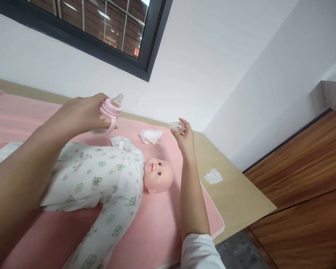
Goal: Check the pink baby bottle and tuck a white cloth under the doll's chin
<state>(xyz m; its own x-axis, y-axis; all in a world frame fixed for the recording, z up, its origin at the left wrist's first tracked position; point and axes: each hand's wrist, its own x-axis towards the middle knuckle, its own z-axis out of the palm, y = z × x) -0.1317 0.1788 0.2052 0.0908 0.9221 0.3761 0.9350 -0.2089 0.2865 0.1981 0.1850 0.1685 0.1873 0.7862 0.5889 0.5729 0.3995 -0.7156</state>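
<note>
My left hand (91, 112) is wrapped round a pink-collared baby bottle (111, 108) with side handles, its clear teat bare and tilted up to the right. Between the fingers and thumb of my right hand (186, 136) is a clear bottle cap (176, 127), apart from the bottle. Below both hands a baby doll (159, 175) lies on its back, head to the right, in a white outfit (100, 175) with green animal prints. Part of the bottle's body is hidden by my left hand.
A pink mat (151, 228) covers much of the wooden table (235, 194). Crumpled white tissue (151, 136) lies on the mat beyond the doll's head, and a folded white tissue (213, 176) on the bare wood. Behind are a white wall and a dark-framed window (145, 63).
</note>
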